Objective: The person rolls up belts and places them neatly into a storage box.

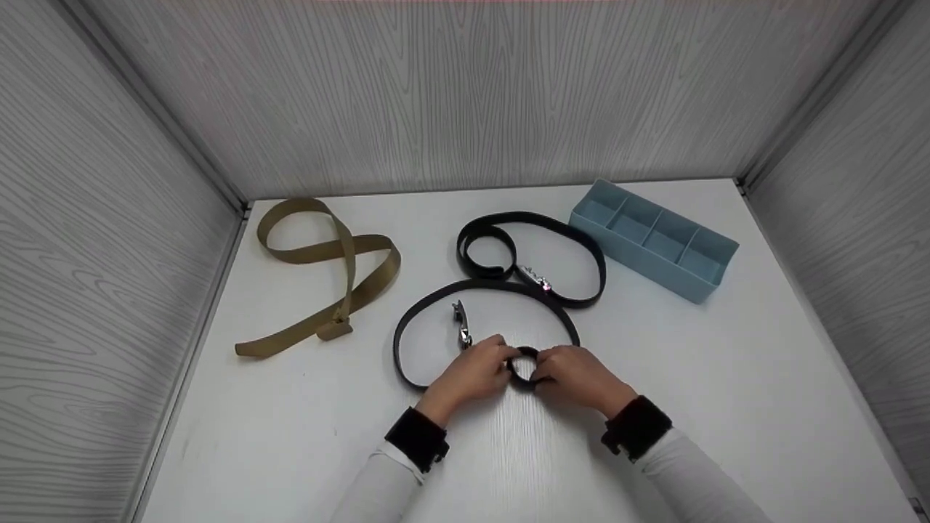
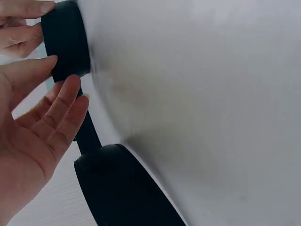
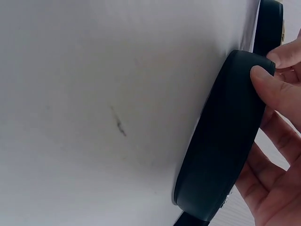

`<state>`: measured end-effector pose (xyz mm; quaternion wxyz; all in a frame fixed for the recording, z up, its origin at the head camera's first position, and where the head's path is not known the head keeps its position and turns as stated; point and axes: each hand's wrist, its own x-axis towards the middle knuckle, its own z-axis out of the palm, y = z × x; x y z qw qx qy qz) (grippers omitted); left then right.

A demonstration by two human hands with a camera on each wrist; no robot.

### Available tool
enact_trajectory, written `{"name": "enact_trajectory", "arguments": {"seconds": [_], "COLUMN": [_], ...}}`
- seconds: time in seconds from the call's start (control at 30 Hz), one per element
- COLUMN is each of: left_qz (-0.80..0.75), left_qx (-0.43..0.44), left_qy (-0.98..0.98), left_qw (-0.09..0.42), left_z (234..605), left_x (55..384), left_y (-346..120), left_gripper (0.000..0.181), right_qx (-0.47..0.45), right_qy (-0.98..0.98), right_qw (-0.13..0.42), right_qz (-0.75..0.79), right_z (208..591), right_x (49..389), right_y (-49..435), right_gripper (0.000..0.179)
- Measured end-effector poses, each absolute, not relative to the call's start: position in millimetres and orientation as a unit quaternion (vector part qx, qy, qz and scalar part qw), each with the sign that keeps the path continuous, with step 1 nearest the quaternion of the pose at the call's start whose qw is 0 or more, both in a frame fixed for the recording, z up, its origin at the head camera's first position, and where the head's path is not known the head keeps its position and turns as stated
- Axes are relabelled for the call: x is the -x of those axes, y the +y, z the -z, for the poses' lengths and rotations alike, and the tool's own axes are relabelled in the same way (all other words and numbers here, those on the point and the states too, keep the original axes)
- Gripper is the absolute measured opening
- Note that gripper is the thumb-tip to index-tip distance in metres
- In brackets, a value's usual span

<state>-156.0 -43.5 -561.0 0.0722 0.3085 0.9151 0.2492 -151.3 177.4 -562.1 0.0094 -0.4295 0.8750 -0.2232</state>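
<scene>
A black belt point(image 1: 479, 283) stands on its edge near the front, forming a wide loop with a small coil point(image 1: 524, 385) at one end. My left hand point(image 1: 476, 374) pinches the coil's left side, its thumb and fingertips on the strap in the left wrist view. From the right, my right hand point(image 1: 577, 374) grips the same coil; in the right wrist view its thumb lies over the top edge of the dark strap point(image 3: 221, 136). A silver buckle point(image 1: 462, 325) stands inside the wide loop, just beyond my left hand.
Behind lies a second black belt point(image 1: 599, 265), partly coiled, with a shiny buckle point(image 1: 534, 278). A tan webbing belt point(image 1: 374, 283) lies loosely looped at the left. At the back right sits a blue tray point(image 1: 647, 263) with several compartments. Grey wood-grain walls point(image 1: 465, 94) enclose the white table.
</scene>
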Motion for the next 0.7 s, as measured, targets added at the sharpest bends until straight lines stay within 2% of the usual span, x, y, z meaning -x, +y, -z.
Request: {"name": "enact_trajectory", "arguments": {"seconds": [0.17, 0.3, 0.47, 0.6, 0.7], "left_qz": [-0.238, -0.199, -0.177, -0.146, -0.139], "left_qx": [-0.208, -0.185, -0.238, -0.305, -0.34], "left_qy": [0.946, 0.96, 0.953, 0.939, 0.928], "left_qw": [0.075, 0.07, 0.061, 0.064, 0.063], "left_z": [560, 561, 559, 558, 557], "left_x": [154, 155, 160, 165, 168], "left_y": [-30, -19, -16, -20, -22], "left_gripper": [0.022, 0.011, 0.008, 0.007, 0.009], "right_qx": [0.425, 0.431, 0.445, 0.472, 0.494], "right_qy": [0.876, 0.871, 0.866, 0.858, 0.848], "right_qw": [-0.003, 0.007, 0.032, 0.013, -0.013], "right_qz": [0.229, 0.234, 0.226, 0.204, 0.192], "right_z": [565, 565, 561, 559, 559], "right_x": [149, 148, 148, 149, 150], "right_y": [170, 167, 174, 182, 182], "right_gripper": [0.011, 0.01, 0.015, 0.023, 0.021]}}
